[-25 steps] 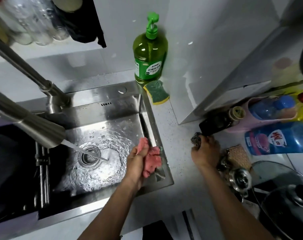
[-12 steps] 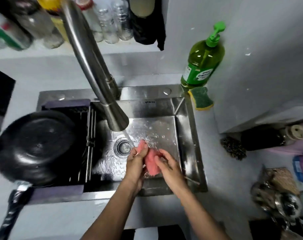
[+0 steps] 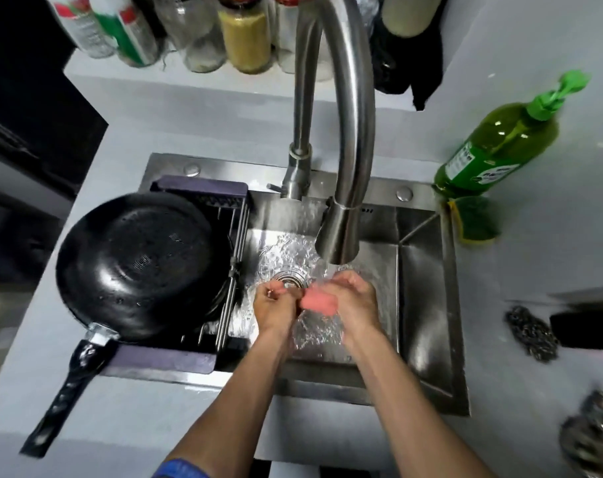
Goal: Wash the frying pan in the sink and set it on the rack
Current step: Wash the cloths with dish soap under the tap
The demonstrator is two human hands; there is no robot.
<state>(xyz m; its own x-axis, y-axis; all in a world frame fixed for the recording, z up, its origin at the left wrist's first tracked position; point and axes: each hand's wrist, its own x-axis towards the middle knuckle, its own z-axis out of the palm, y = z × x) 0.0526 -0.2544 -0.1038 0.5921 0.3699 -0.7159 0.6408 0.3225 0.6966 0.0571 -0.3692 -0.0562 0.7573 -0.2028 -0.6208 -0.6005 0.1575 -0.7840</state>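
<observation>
White table (image 3: 162,125) surrounds the sink (image 3: 427,305). At 9 o'clock, the frying pan (image 3: 138,267) already rests upside down on the rack (image 3: 203,193); washing appears done. Under running water, left hand (image 3: 276,305) and right hand (image 3: 357,301) each hold a curled grip on a pink cloth (image 3: 319,301).

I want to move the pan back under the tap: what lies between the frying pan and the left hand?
In the head view, only the rack's upright metal bars and a strip of wet sink floor separate the frying pan from the left hand.
</observation>
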